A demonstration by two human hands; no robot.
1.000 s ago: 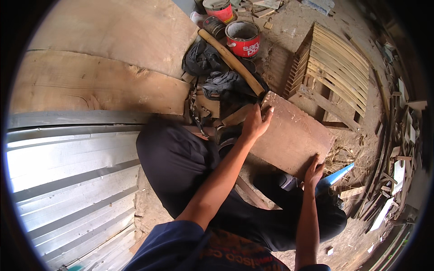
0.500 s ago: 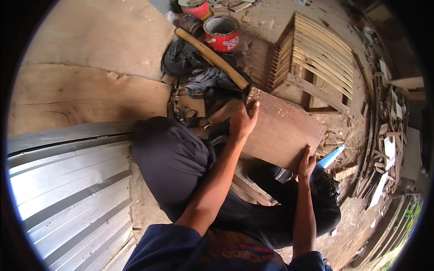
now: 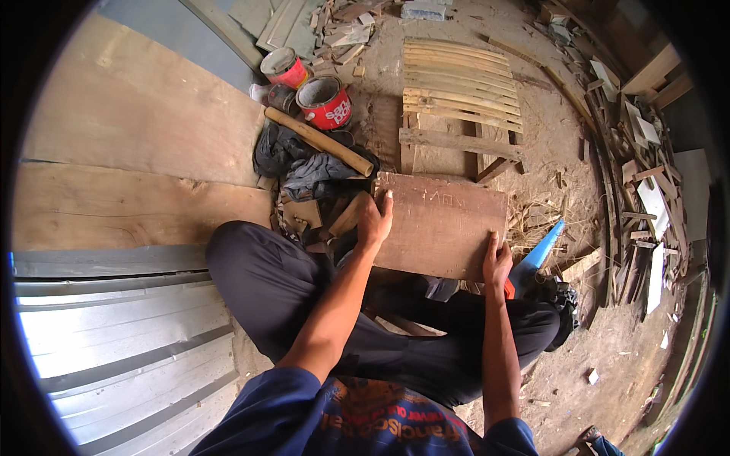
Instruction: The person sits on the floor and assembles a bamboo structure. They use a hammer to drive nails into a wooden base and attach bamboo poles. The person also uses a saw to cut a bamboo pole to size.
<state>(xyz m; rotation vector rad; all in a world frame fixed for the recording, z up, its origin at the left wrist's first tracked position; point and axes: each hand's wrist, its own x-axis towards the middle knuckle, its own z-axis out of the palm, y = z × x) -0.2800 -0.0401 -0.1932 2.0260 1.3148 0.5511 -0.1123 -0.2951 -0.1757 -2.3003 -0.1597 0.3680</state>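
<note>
A flat brown wooden board (image 3: 441,228) was held in both hands a little right of the centre of the frame, its broad face turned up to the camera. Pale scratched marks could be seen near its upper edge. Its left edge was clasped by the left grip (image 3: 372,222), with the thumb laid over the face. The lower part of its right edge was clasped by the right grip (image 3: 498,262), the thumb likewise pressed on the face. Below the board, folded legs in dark trousers (image 3: 266,285) were seen; whether they were touched by it could not be told.

Just beside the right grip, a blue tapering tool (image 3: 538,251) with an orange-red lower end was partly hidden by the wrist. Around its tip, pale shavings (image 3: 525,216) were strewn on the floor (image 3: 601,334). A slatted wooden frame (image 3: 460,95) was placed above the board, at the upper centre. At the upper left of centre, a black plastic bag (image 3: 312,176) was crossed by a tan pole (image 3: 323,143), and a red bucket (image 3: 328,114) was set near the pole. The left side was filled by wide planks (image 3: 129,209) over ribbed metal sheeting (image 3: 129,327). Wood scraps (image 3: 646,197) were heaped along the right side.
</note>
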